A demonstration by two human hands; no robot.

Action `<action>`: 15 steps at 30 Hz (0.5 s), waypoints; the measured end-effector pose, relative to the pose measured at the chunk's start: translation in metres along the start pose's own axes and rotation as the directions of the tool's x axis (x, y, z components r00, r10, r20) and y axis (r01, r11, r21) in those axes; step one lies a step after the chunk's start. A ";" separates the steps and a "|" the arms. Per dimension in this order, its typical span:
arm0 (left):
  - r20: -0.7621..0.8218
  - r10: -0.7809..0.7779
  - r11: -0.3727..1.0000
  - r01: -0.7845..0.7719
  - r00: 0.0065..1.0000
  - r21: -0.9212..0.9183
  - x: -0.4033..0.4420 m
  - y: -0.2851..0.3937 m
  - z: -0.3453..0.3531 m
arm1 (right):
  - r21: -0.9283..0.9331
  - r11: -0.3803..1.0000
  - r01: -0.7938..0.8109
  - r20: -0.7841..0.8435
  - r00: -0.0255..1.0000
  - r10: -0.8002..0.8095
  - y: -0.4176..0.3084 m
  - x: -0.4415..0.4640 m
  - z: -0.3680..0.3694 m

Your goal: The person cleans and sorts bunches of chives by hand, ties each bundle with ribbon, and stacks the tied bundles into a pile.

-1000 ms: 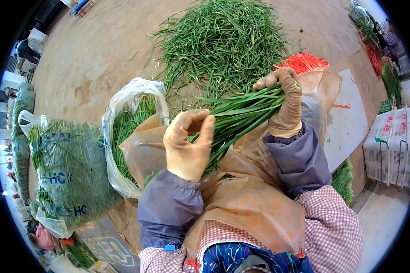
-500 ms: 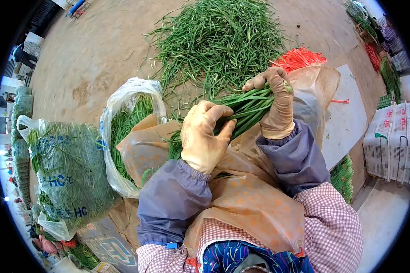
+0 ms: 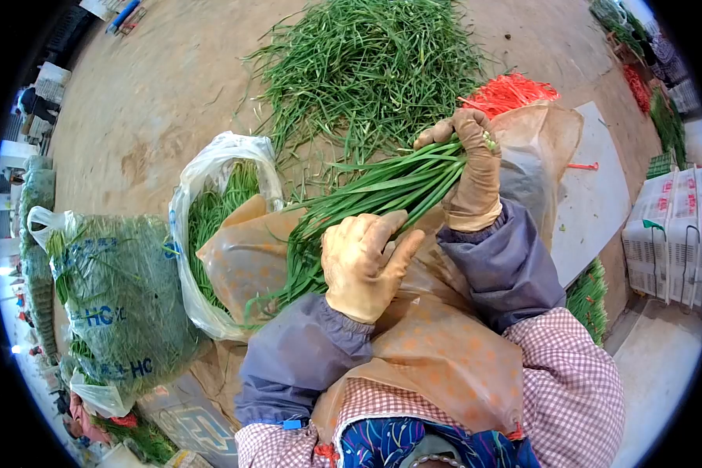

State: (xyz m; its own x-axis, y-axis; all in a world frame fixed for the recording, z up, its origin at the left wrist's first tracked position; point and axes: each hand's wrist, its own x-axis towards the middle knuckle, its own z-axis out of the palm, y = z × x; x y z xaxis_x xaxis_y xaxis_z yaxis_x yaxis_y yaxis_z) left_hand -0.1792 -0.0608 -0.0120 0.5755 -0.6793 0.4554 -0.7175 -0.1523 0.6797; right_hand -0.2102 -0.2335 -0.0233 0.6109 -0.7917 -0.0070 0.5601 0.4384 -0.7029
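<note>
A bunch of long green stalks [image 3: 382,187] fans out to the left from my gloved right hand [image 3: 476,171], whose fingers are wrapped round its pale ends. My gloved left hand [image 3: 366,261] is just below the bunch, thumb and forefinger apart, the other fingers partly hidden; nothing shows between them. The leafy ends hang over a brownish plastic apron [image 3: 437,351] spread on my lap. An open white plastic bag [image 3: 187,210] with more green stalks stands left of my hands.
Beyond my hands lies a large heap of loose stalks [image 3: 366,70], with red ties [image 3: 511,95] beside it. A filled bag [image 3: 125,296] stands at left. On the right are a white board [image 3: 593,195] and white crates [image 3: 667,238]. A person [image 3: 35,103] is at far left.
My left hand has moved right and down, from the leaves to below the bunch. My right hand, still round the stalks, has shifted slightly left.
</note>
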 end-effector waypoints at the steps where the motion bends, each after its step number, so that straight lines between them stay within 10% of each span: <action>1: -0.023 -0.011 0.998 0.009 1.000 -0.069 -0.001 -0.003 0.002 | -0.008 1.000 0.001 -0.008 1.000 -0.001 0.000 0.000 0.000; 6: -0.003 -0.592 0.657 0.481 0.806 -0.580 0.000 0.003 0.011 | -0.023 1.000 -0.014 0.031 0.999 0.015 -0.001 -0.005 0.000; 15: 0.049 -0.437 0.899 0.438 0.898 -0.020 0.017 -0.003 -0.002 | 0.068 0.998 -0.013 0.042 0.999 0.010 0.001 -0.006 0.001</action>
State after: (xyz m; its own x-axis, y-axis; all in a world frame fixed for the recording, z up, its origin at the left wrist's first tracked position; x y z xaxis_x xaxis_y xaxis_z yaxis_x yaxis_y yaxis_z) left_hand -0.1666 -0.0703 -0.0048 0.8109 -0.5791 0.0839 -0.3849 -0.4198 0.8220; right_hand -0.2128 -0.2276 -0.0237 0.6394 -0.7687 0.0154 0.5885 0.4765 -0.6531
